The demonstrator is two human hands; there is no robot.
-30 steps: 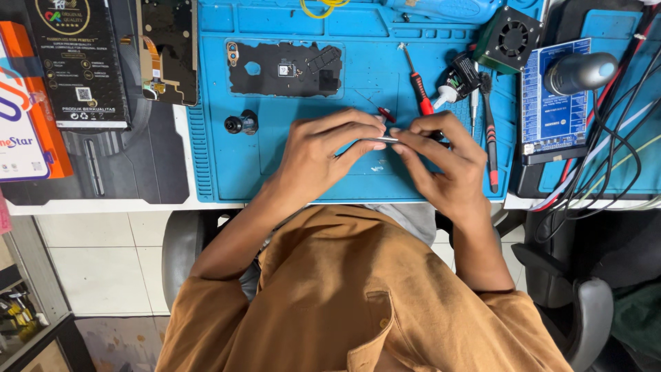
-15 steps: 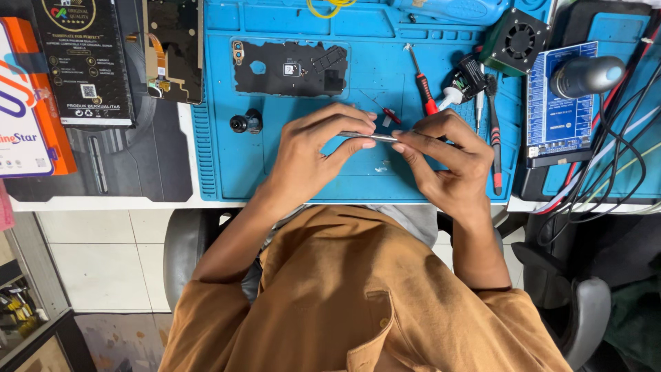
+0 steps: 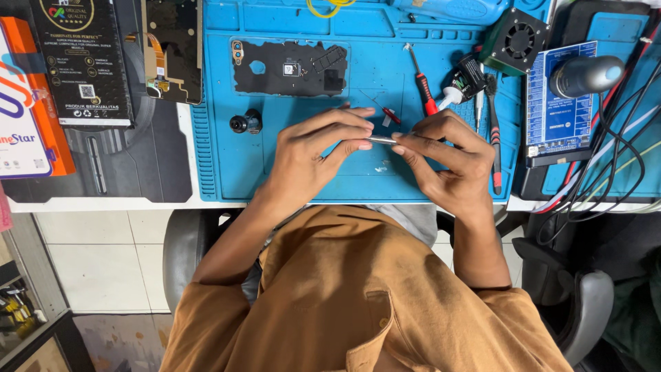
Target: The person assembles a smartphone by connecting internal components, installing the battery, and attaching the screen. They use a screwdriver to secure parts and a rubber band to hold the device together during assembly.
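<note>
Illumination is bright and even across the frame. Shadows are soft and short beneath the left hand (image 3: 313, 155) and right hand (image 3: 447, 162) on the blue mat (image 3: 303, 179). Focus is sharp at centre. The lower left corner is dimmer. Mild wide-angle bending appears at the frame edges.

A phone-repair workbench: blue repair mat (image 3: 303, 172), screwdriver (image 3: 423, 81), opened phone back (image 3: 289, 67), cables (image 3: 613, 158).
</note>
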